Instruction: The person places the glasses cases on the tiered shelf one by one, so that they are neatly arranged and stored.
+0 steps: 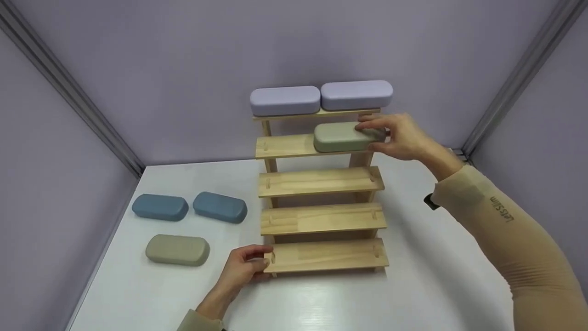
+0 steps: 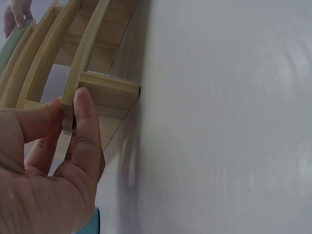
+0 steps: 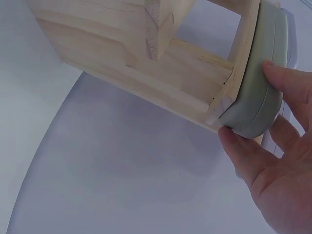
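A stepped wooden shelf (image 1: 321,180) with several tiers stands on the white table. My right hand (image 1: 402,138) holds the right end of a green glasses case (image 1: 337,137), which sits on the right part of the second tier from the top. In the right wrist view, the thumb and fingers lie around the rounded end of the case (image 3: 261,97), which overhangs the board's end slightly. Down at the lowest tier, my left hand (image 1: 241,269) pinches the left end of the board (image 2: 71,92) between thumb and fingers.
Two lavender glasses cases, the left one (image 1: 285,101) and the right one (image 1: 357,94), fill the top tier. Left of the shelf lie two blue cases (image 1: 160,207) (image 1: 220,208) and another green case (image 1: 178,250) on the table (image 1: 321,303). Pale walls (image 1: 183,82) close in the back and sides.
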`<state>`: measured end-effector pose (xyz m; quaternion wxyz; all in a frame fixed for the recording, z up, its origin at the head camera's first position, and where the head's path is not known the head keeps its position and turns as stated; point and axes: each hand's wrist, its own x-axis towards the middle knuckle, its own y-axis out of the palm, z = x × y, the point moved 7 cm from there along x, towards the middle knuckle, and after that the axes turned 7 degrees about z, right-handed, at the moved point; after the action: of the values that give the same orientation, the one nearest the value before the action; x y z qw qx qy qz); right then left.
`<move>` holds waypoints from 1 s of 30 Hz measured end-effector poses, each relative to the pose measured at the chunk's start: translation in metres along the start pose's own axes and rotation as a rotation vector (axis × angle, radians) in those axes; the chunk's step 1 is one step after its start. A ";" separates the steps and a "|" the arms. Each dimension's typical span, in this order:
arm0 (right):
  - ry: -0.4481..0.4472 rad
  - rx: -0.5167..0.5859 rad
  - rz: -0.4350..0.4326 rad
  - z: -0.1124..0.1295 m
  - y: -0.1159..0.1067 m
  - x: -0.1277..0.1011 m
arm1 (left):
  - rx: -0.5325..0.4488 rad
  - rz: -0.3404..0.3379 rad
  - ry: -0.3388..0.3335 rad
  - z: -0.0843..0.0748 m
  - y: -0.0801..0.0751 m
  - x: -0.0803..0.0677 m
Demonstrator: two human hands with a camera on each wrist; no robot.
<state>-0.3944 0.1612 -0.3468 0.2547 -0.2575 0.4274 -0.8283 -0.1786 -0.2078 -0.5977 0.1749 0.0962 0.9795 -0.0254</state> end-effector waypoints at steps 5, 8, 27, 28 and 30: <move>-0.015 0.021 -0.082 0.001 -0.002 -0.010 | 0.006 0.003 -0.004 0.000 0.002 0.001; 0.002 0.033 -0.200 0.001 -0.004 -0.026 | 0.015 0.007 0.003 -0.001 0.004 0.002; 0.318 0.392 -0.133 -0.045 0.083 -0.165 | 0.064 -0.009 0.039 -0.007 0.005 0.004; 0.337 0.404 -0.119 -0.048 0.088 -0.170 | 0.066 -0.010 0.040 -0.007 0.005 0.004; 0.369 0.424 -0.094 -0.051 0.099 -0.178 | 0.076 -0.007 0.045 -0.008 0.005 0.003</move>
<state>-0.2760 0.2554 -0.4924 0.1823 -0.0629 0.2714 -0.9429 -0.1832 -0.2014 -0.5913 0.1490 0.0997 0.9819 -0.0609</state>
